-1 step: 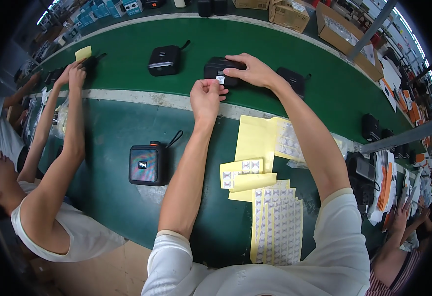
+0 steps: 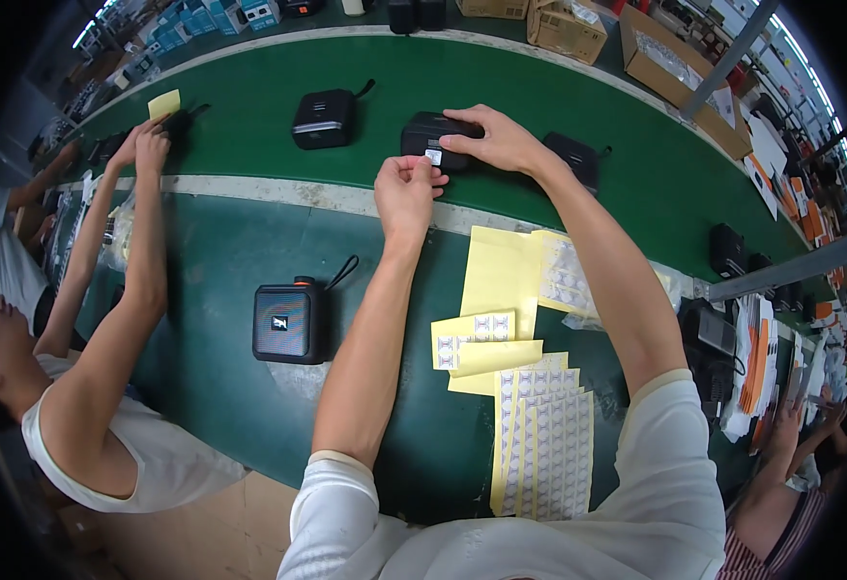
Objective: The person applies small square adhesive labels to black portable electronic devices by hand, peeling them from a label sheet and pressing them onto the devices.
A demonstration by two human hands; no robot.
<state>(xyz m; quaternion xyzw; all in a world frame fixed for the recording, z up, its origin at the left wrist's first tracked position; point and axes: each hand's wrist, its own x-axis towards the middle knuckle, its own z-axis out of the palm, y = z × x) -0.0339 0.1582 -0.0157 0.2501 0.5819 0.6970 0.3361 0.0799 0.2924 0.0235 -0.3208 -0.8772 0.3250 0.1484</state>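
On green surface (image 2: 235, 106), left hand (image 2: 407, 196) pinched at label (image 2: 433, 156), right hand (image 2: 493, 139) clasping device (image 2: 425, 129) (black cases (image 2: 323, 118) flanking)

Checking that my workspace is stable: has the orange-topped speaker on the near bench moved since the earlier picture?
No: the speaker shows no visible shift either way against the pale strip beyond it.

Black device (image 2: 422, 131) partly hidden by right fingers (image 2: 458, 144), white label (image 2: 433, 156) indistinct

Green bench (image 2: 216, 275): speaker (image 2: 300, 338), label sheets (image 2: 567, 454)
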